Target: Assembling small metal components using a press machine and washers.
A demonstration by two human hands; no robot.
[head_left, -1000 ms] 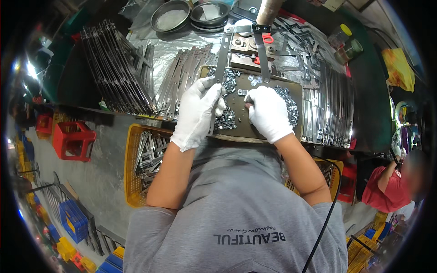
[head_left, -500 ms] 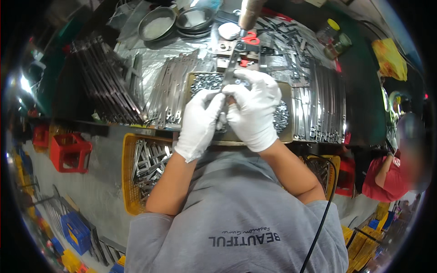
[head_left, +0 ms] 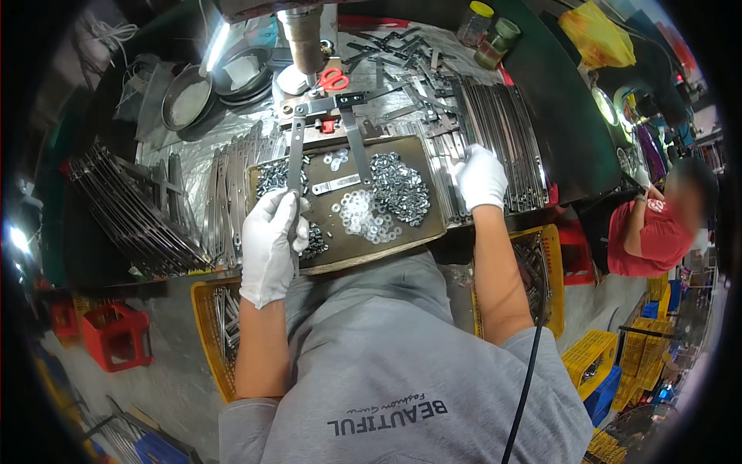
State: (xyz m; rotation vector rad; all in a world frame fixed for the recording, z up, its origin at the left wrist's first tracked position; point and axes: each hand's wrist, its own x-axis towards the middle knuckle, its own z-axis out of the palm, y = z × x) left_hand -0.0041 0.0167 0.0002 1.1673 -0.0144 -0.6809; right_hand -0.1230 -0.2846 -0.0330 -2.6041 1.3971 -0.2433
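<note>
A: What are the hands doing?

B: The white-gloved left hand (head_left: 268, 246) is curled closed around the lower end of a long flat grey metal strip (head_left: 295, 166), which runs up from the near left part of the shallow brown rectangular tray (head_left: 427, 182) toward the press. The white-gloved right hand (head_left: 481, 178) is just off the tray's right edge, resting on a stack of long shiny metal strips (head_left: 506, 135); its fingers are bent, but I cannot tell whether they grip one.

A: What is in the tray?

B: A heap of small dark metal nuts (head_left: 398, 185) on the right, flat silvery washers (head_left: 362, 213) in the middle, and a short silvery bar (head_left: 336, 184) lying loose.

A: Anything below the bench?

B: Two yellow plastic crates (head_left: 212, 340), one on each side of the person, with metal pieces inside.
</note>
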